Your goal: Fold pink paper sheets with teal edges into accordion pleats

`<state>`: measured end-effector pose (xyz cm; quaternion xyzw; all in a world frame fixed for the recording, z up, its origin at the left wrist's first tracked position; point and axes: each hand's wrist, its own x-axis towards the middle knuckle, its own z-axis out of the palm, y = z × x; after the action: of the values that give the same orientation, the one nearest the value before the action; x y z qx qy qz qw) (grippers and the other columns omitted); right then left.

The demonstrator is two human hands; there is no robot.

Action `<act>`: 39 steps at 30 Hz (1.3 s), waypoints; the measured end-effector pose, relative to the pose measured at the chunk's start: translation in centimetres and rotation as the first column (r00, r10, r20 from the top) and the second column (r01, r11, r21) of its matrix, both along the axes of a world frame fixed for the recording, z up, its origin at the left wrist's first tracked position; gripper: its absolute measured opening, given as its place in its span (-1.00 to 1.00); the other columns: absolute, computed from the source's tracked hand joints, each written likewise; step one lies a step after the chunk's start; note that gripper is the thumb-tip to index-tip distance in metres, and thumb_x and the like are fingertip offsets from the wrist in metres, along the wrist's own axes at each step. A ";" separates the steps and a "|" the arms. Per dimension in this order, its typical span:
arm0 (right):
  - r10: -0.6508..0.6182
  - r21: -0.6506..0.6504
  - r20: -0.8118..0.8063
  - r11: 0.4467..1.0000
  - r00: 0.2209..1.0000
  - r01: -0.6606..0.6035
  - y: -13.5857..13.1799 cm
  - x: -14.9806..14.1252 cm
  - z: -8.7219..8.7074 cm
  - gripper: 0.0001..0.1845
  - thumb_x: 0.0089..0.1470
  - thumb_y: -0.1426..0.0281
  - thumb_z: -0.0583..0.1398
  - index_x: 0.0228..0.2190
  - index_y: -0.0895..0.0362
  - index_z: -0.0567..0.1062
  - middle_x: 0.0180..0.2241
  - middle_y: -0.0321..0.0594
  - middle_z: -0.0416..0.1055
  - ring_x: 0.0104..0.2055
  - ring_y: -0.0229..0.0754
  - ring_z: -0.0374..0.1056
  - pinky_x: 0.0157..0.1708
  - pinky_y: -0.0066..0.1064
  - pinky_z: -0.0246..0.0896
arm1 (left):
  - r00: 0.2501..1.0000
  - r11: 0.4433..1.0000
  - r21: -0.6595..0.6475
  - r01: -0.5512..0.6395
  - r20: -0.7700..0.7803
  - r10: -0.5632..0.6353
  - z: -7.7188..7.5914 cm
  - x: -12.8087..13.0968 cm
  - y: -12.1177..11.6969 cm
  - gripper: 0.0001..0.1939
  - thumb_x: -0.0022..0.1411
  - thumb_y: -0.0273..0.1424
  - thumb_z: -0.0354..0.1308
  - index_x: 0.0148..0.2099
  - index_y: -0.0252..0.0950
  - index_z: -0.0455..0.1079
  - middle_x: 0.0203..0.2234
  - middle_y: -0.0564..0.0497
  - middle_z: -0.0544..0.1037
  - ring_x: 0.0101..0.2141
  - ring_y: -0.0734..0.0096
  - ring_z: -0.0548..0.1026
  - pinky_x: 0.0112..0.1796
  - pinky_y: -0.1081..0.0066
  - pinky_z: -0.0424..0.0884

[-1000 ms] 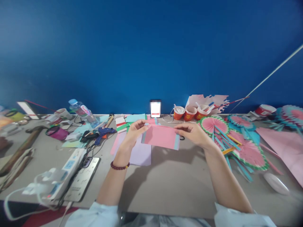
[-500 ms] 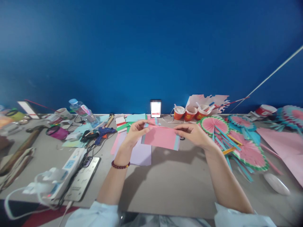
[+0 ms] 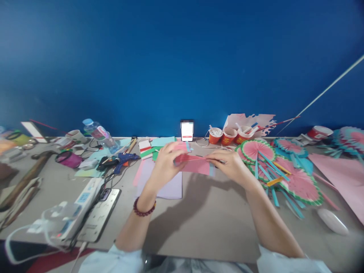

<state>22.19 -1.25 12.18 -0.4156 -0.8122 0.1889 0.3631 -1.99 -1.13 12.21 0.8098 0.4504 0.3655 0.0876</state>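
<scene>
Between my hands is a pink paper strip [image 3: 199, 167] with light blue edges, gathered into narrow pleats along its upper part. My left hand [image 3: 167, 163] wraps round the pleated left end. The right hand [image 3: 224, 162] pinches the other end between thumb and fingers. Below the pleats a flat part of the pink paper hangs, tilted away from me. Behind it, more pink paper with blue edging [image 3: 184, 146] shows by my left fingers. A lilac sheet [image 3: 167, 187] lies on the table under my left hand.
Round watermelon-coloured paper fans [image 3: 257, 151] lie at right. Red paper cups [image 3: 215, 136] and a phone with a lit screen [image 3: 187, 131] stand at the back. A blue glue gun [image 3: 123, 161], power strip [image 3: 82, 204], second phone [image 3: 99, 216] and water bottle [image 3: 99, 134] are at left.
The pink paper has been turned so less of its flat part shows and the pleats come into view. My left hand has closed round the folds; my right hand has shifted slightly.
</scene>
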 end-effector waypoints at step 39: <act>0.063 0.106 0.067 0.992 0.996 -0.070 0.6 -0.3 -0.6 -0.79 0.16 0.45 0.12 -0.38 0.07 0.56 -0.33 -0.24 0.53 -0.22 -0.15 0.40 -0.18 -0.33 0.27 | 0.979 0.948 -0.242 0.206 0.046 -0.201 -0.4 2.6 -0.9 -0.83 0.20 -0.55 0.11 -0.24 -0.24 0.50 -0.39 0.04 0.55 -0.36 0.43 0.48 -0.32 0.48 0.35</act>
<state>21.85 -0.64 11.56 -0.3739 -0.8458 0.1431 0.3526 0.56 -2.04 11.79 0.8310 0.4055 0.3044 0.2289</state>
